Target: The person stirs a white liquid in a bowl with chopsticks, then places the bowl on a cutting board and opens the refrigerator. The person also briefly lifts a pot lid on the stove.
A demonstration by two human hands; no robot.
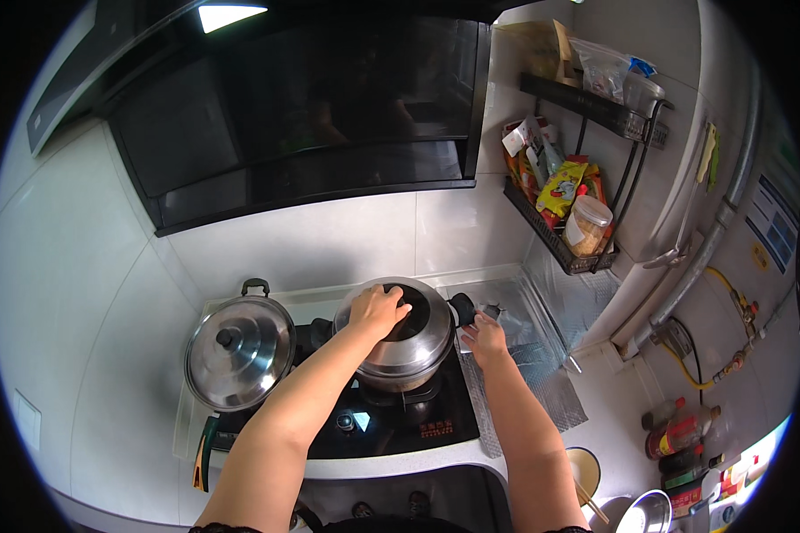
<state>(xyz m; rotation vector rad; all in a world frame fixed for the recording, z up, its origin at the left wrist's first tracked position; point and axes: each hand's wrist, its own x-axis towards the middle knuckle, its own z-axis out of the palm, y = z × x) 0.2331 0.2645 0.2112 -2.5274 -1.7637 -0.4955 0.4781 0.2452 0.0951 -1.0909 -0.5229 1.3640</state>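
A steel pot (398,383) stands on the right burner of a black gas stove (458,400). Its steel lid (425,348) has a dark round middle and sits on the pot. My left hand (379,311) is closed over the lid's knob, which the fingers mostly hide. At the pot's right side, my right hand (485,338) has its fingers apart beside the black side handle (461,309); whether they touch it I cannot tell. A pan with a domed steel lid (242,354) rests on the left side of the stove, its dark green and orange handle (204,453) pointing toward me.
Above the stove hangs a black range hood (311,115). A black wall rack (587,262) with bags and a jar (588,225) is at the upper right. Foil sheeting (538,391) covers the counter right of the stove. Bowls (646,513), chopsticks (590,503) and bottles (671,438) stand at the lower right.
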